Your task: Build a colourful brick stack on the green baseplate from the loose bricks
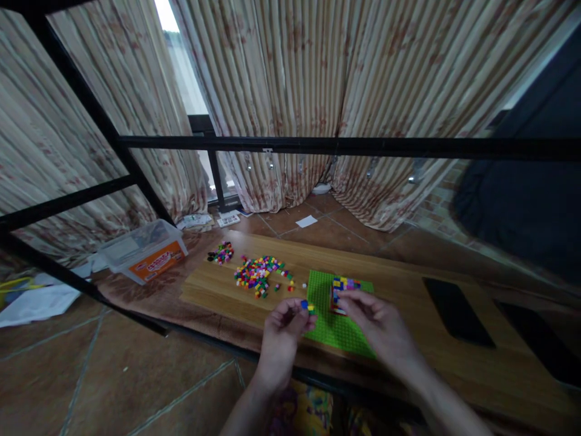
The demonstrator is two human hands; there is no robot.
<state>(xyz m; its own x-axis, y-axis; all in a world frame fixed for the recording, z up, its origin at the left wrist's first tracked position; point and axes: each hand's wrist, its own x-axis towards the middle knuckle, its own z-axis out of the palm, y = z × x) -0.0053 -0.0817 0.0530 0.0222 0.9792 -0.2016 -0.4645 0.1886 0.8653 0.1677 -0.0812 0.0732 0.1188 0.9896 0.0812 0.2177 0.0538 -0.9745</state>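
A green baseplate lies on a low wooden board, with a small block of coloured bricks built at its far edge. My left hand is curled at the plate's left edge, pinching a few small bricks, blue and yellow. My right hand hovers over the plate with fingers bent, its fingertips touching the near side of the built block. A loose pile of coloured bricks lies left of the plate, and a smaller pile sits farther left.
A clear plastic tub with an orange label stands on the floor at left. Black metal frame bars cross in front of the curtains. Two dark rectangular openings lie in the board at right. Papers lie on the tiled floor.
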